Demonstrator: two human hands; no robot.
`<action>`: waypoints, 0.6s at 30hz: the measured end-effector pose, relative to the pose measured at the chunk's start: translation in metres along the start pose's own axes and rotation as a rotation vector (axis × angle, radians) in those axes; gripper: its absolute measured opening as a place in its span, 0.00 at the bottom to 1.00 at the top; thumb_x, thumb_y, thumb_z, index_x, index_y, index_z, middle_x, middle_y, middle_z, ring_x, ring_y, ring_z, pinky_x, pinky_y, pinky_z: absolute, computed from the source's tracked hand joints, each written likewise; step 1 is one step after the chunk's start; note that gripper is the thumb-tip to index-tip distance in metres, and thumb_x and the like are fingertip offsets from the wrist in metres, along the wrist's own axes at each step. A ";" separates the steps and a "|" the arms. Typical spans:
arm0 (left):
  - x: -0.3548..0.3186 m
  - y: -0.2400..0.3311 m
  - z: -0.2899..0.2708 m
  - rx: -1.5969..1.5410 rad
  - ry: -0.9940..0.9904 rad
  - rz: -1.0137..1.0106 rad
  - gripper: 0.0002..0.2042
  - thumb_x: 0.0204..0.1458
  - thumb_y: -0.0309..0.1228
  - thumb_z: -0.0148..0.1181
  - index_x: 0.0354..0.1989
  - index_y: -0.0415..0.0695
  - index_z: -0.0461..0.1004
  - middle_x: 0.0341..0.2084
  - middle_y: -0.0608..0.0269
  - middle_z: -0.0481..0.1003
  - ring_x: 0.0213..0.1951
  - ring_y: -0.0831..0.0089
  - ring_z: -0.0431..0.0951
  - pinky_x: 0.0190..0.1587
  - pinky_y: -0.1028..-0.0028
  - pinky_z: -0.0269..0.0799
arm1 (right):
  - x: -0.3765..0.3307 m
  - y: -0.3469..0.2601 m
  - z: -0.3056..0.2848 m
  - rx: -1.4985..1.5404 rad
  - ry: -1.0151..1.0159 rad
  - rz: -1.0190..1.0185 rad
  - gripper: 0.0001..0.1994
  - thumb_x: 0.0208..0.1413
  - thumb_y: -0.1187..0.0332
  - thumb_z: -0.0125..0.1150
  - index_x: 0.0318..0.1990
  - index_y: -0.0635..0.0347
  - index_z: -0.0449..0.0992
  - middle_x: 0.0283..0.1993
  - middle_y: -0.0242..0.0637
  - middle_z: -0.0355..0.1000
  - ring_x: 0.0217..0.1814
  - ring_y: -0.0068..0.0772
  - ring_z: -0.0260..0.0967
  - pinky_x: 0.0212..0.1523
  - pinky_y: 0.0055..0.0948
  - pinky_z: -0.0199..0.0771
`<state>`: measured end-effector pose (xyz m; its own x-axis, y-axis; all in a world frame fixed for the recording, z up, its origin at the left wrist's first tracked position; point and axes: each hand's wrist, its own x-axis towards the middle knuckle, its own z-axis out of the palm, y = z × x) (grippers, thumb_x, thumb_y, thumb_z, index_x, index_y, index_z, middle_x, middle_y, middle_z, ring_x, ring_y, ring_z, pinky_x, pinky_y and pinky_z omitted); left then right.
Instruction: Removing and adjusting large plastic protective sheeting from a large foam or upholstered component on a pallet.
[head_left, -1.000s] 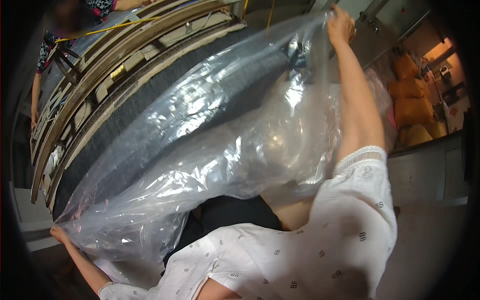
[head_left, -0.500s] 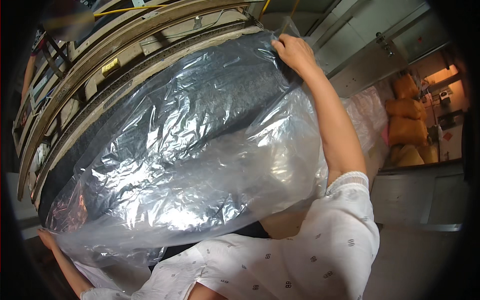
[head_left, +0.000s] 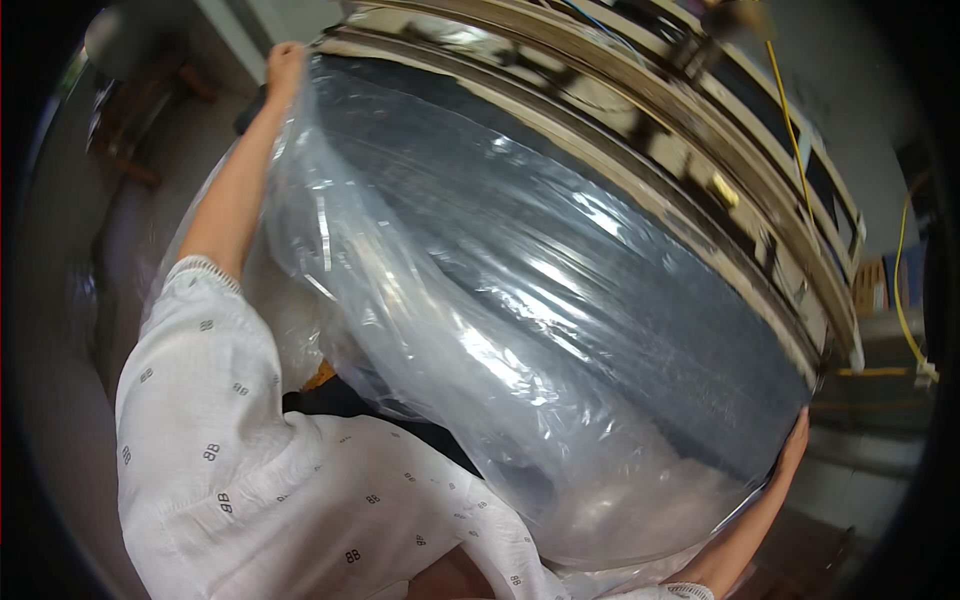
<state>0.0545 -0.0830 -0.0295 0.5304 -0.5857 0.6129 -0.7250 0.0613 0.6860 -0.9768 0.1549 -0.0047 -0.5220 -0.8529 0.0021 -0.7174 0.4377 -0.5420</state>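
A large clear plastic sheet lies over a long dark grey panel, pulled into long shiny creases. My left hand, its arm stretched out, is closed on the sheet at the panel's far left corner. My right hand is at the panel's right end, low in the view, with its fingers closed at the edge of the sheet; the fingertips are partly hidden. Loose plastic hangs down the near side, between the panel and my body.
Behind the panel runs a machine frame with long wooden rails and a small yellow block. A yellow cord hangs at the right. The left background is dark and blurred.
My view has swung round, so the panel now slopes down to the right. My left hand has gone from low left to the far left corner. The sheet looks tauter and less crumpled.
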 end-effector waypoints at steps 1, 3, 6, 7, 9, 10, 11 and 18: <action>0.001 0.000 -0.002 -0.041 0.043 0.043 0.12 0.50 0.37 0.54 0.35 0.41 0.72 0.27 0.63 0.74 0.33 0.73 0.72 0.37 0.74 0.67 | 0.010 0.001 0.000 -0.008 -0.040 0.109 0.26 0.60 0.51 0.36 0.57 0.62 0.61 0.59 0.48 0.58 0.59 0.43 0.57 0.57 0.33 0.56; -0.007 0.008 -0.017 -0.208 0.030 0.014 0.08 0.52 0.32 0.53 0.35 0.42 0.71 0.25 0.64 0.74 0.30 0.76 0.73 0.34 0.78 0.68 | -0.007 -0.095 0.028 -0.802 0.083 0.172 0.23 0.60 0.52 0.38 0.51 0.61 0.67 0.50 0.49 0.64 0.52 0.49 0.62 0.50 0.39 0.63; -0.005 0.014 -0.001 -0.373 0.009 -0.013 0.06 0.52 0.31 0.53 0.34 0.42 0.69 0.22 0.67 0.71 0.26 0.80 0.70 0.30 0.80 0.65 | -0.031 -0.178 0.039 -0.542 0.478 -0.529 0.16 0.59 0.59 0.44 0.42 0.64 0.70 0.39 0.48 0.68 0.42 0.44 0.66 0.42 0.35 0.65; -0.005 0.019 0.008 -0.419 -0.004 -0.038 0.06 0.52 0.31 0.53 0.33 0.42 0.69 0.21 0.67 0.71 0.24 0.80 0.69 0.29 0.80 0.65 | -0.030 -0.197 0.050 -0.231 0.460 -0.679 0.16 0.60 0.60 0.44 0.41 0.64 0.70 0.39 0.46 0.68 0.40 0.39 0.66 0.41 0.32 0.65; -0.006 0.015 0.003 -0.442 0.007 -0.062 0.06 0.51 0.31 0.53 0.33 0.41 0.69 0.21 0.67 0.71 0.24 0.81 0.68 0.28 0.80 0.64 | -0.072 -0.296 0.107 0.225 0.019 -0.463 0.13 0.59 0.62 0.45 0.40 0.62 0.71 0.35 0.35 0.69 0.39 0.29 0.65 0.42 0.27 0.64; -0.004 0.012 0.000 -0.470 0.012 -0.077 0.07 0.51 0.31 0.53 0.33 0.41 0.69 0.21 0.67 0.70 0.23 0.81 0.68 0.27 0.80 0.64 | -0.101 -0.343 0.140 0.366 -0.110 -0.505 0.13 0.59 0.62 0.46 0.41 0.60 0.72 0.36 0.32 0.69 0.38 0.26 0.65 0.41 0.25 0.65; -0.005 0.010 -0.003 -0.467 0.029 -0.082 0.07 0.51 0.31 0.53 0.33 0.41 0.69 0.21 0.67 0.70 0.23 0.81 0.68 0.27 0.80 0.64 | -0.124 -0.382 0.167 0.488 -0.382 -0.451 0.13 0.59 0.61 0.47 0.42 0.59 0.72 0.39 0.34 0.69 0.40 0.25 0.66 0.41 0.23 0.66; -0.005 0.021 -0.001 -0.500 0.134 -0.152 0.09 0.48 0.32 0.55 0.30 0.38 0.72 0.23 0.66 0.72 0.26 0.79 0.69 0.31 0.79 0.66 | -0.260 -0.598 0.318 1.252 -1.385 -0.304 0.21 0.60 0.56 0.44 0.53 0.63 0.63 0.56 0.42 0.60 0.56 0.36 0.60 0.56 0.33 0.60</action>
<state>0.0369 -0.0776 -0.0179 0.6879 -0.5118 0.5147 -0.3553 0.3808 0.8536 -0.2650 0.0247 0.0513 0.6866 -0.7261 -0.0376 0.3350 0.3619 -0.8700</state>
